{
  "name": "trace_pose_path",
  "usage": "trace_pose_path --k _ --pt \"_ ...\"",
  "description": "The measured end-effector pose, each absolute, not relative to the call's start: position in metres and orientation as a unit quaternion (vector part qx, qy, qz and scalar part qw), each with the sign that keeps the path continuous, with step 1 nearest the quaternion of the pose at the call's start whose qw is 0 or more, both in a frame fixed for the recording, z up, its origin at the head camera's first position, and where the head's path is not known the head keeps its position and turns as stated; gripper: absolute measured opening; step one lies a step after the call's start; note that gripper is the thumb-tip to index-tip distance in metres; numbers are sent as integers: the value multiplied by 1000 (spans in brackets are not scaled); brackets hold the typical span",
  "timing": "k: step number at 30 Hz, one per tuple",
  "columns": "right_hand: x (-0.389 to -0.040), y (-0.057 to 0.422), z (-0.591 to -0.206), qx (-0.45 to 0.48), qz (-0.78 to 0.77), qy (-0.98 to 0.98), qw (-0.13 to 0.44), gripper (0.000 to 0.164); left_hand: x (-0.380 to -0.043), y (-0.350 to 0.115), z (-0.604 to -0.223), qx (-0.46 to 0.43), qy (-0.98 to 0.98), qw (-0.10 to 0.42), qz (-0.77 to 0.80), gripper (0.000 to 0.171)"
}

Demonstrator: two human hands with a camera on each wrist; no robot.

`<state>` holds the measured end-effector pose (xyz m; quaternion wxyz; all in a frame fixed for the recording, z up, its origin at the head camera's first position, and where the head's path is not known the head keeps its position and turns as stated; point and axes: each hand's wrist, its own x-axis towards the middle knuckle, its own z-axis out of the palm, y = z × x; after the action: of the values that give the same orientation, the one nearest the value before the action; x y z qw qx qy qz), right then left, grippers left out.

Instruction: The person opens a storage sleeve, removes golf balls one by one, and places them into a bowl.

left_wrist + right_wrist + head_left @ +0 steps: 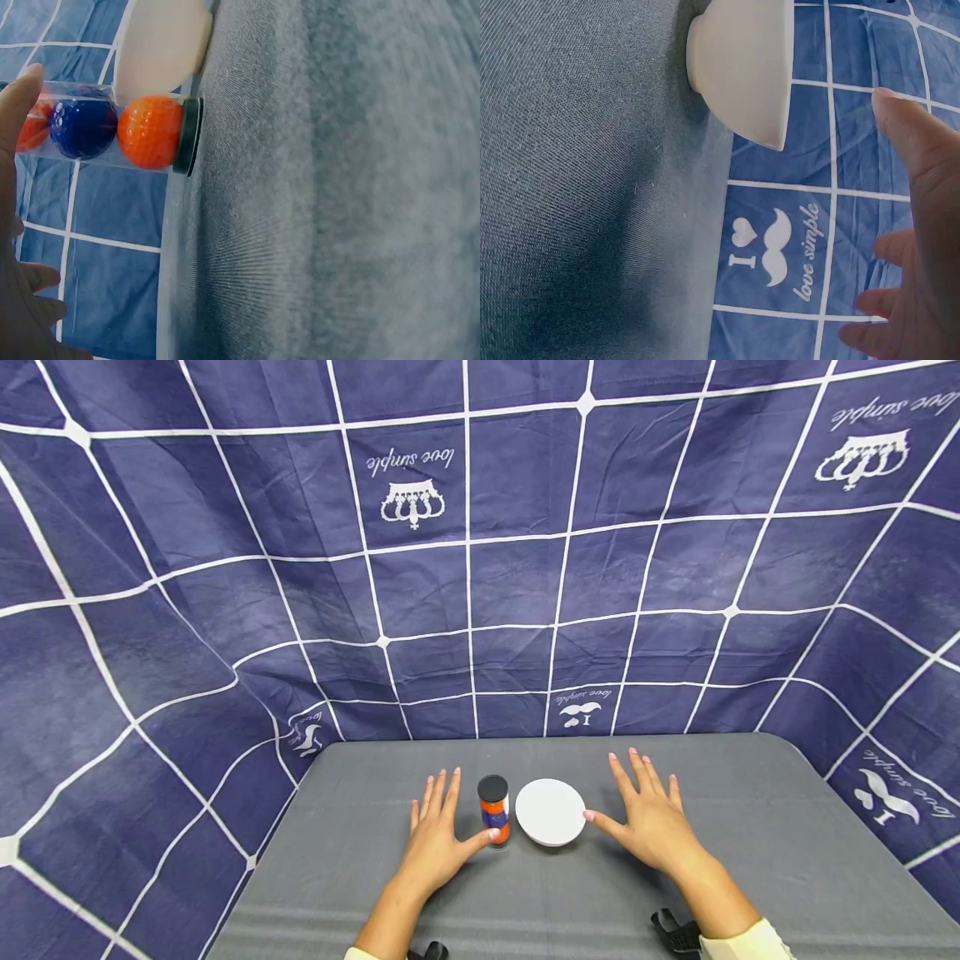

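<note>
White bowl (pixel 550 812) sits upright on grey table (pixel 570 893); clear tube (pixel 494 814) w/ dark caps, orange balls (pixel 150 132) + blue ball (pixel 84 126) inside, stands upright just L of bowl. L hand (pixel 435 852) is further L of bowl, past tube, fingers straight & spread wide, nothing gripped; thumb overlaps tube, can't tell if touching. R hand (pixel 651 827) is R of bowl, also spread wide, holding nothing, thumb tip near bowl rim. Blue gridded cloth (pixel 517 581) hangs behind bowl
</note>
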<state>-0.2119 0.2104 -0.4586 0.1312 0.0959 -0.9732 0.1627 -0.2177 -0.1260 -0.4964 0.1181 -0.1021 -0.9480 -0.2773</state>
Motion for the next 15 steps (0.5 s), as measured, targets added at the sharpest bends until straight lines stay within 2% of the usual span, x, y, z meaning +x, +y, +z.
trace_pose_path --k 10,15 --pt "-213 207 -468 137 198 -955 173 85 -214 -119 -497 -121 -913 107 -374 99" --pt "-212 204 -470 152 227 -940 203 80 -214 -114 -499 -126 -895 120 -411 87"
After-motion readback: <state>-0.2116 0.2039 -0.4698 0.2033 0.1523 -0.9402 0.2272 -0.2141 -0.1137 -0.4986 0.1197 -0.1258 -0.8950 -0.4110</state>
